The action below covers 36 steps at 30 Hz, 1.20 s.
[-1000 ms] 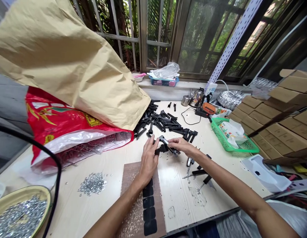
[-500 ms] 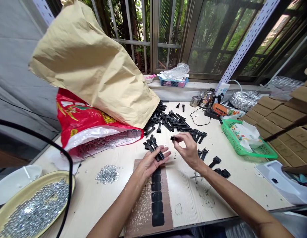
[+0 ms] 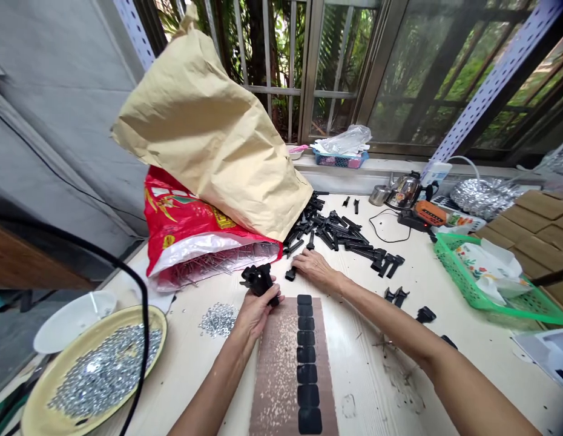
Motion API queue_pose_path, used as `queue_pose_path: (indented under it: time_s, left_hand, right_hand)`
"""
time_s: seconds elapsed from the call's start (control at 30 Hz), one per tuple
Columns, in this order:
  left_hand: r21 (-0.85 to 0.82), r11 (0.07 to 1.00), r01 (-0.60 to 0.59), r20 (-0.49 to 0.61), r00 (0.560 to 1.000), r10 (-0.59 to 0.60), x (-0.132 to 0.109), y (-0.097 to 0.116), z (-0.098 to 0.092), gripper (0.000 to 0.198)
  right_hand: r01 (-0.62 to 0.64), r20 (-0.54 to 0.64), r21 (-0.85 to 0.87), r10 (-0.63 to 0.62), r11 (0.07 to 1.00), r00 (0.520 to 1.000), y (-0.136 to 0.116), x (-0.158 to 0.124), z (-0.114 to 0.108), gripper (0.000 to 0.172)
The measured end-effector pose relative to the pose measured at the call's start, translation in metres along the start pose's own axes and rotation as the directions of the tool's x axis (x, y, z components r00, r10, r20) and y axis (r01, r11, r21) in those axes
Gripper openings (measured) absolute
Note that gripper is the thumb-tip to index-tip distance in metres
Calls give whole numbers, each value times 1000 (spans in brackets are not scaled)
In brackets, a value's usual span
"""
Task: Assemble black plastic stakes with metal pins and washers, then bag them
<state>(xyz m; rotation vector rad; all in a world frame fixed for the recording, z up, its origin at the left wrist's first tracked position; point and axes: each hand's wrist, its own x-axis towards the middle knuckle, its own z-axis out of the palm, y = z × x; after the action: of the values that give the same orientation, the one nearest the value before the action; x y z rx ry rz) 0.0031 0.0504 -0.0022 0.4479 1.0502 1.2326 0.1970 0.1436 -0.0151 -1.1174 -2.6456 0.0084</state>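
Note:
My left hand [image 3: 258, 309] is closed around a bundle of black plastic parts [image 3: 260, 281], their wider heads pointing up and away from me. Farther forward, my right hand [image 3: 316, 267] reaches to the near edge of a pile of similar black parts [image 3: 338, 230]. Its fingers are bent over one black plastic part [image 3: 290, 274], whose head shows below the fingertips while the stem is hidden. Between my forearms lies a brown board [image 3: 276, 363] carrying a column of black rounded-square pads [image 3: 307, 373].
Left of the board sit a small heap of shiny metal pieces [image 3: 218, 320] and a yellow dish [image 3: 161, 339] of more. Behind stand a red bag [image 3: 172, 212] of metal pins and a large paper sack [image 3: 209, 133]. A green basket [image 3: 499, 312] and cardboard boxes [image 3: 536, 212] stand right.
My right hand has moved forward and left to the pile's edge. My left hand has drawn left off the pads, its bundle now more upright. The view has shifted left.

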Motion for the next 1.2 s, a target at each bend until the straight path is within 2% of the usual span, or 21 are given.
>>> queue_pose_path:
  time_s: [0.1,0.17,0.23,0.27,0.3,0.33,0.4,0.47,0.5,0.63,0.77,0.93,1.0,1.07,1.13,1.17,1.2]
  left_hand:
    - [16,993,-116,-65,991,117,8,-5,-2,35]
    - [-11,991,-136,-15,991,135,14,-8,-3,38]
    - [-43,996,-83,77,993,86,18,-8,-4,37]
    - [-48,998,-39,106,993,44,20,-7,-5,36]
    - [-48,999,3,115,993,2,21,-6,-6,33]
    - [-46,998,41,107,994,-36,22,-5,-6,30]
    - [-52,994,96,71,993,-93,21,-1,-8,24]
    - [-69,988,140,59,989,-136,17,4,-8,22]
    - [-79,984,158,58,986,-154,15,6,-9,23]
    - [-95,981,168,66,985,-162,10,15,-13,30]
    - [-91,987,134,79,989,-127,10,20,-18,41]
    - [-109,985,133,123,985,-119,8,22,-16,42]
    - [-104,986,127,108,987,-116,7,22,-16,40]
    - [-96,990,105,76,992,-98,8,21,-17,38]
    - [-90,994,64,37,997,-61,10,18,-16,35]
    - [-86,996,36,17,999,-35,11,15,-15,33]
    - [-82,997,6,0,1000,-6,12,12,-13,33]
  right_hand:
    - [-156,-105,228,184,961,977,-19,2,2,15]
    - [-202,-110,472,285,858,952,-39,2,3,20]
    - [-182,-38,636,266,749,963,-49,4,3,24]
    - [-175,-20,660,251,731,968,-49,8,2,27]
    - [-182,-23,633,254,752,967,-44,12,2,29]
    - [-207,-39,538,269,817,962,-36,17,1,31]
    - [-272,-84,215,296,938,952,-13,27,2,32]
    - [-272,-67,-58,268,961,961,7,36,5,30]
    - [-243,-41,-127,239,962,970,15,39,7,27]
    - [-94,59,-203,108,975,992,31,43,8,20]
    - [-117,89,-285,147,951,985,59,43,-7,32]
    - [-116,205,-277,176,954,963,92,37,-15,24]
    - [-133,218,-258,192,957,957,91,34,-16,16]
    - [-166,202,-241,217,956,955,78,30,-18,14]
    - [-246,182,-58,252,968,950,54,25,-23,24]
    - [-298,184,109,275,948,944,38,23,-26,28]
    - [-348,199,335,295,876,935,20,21,-29,31]
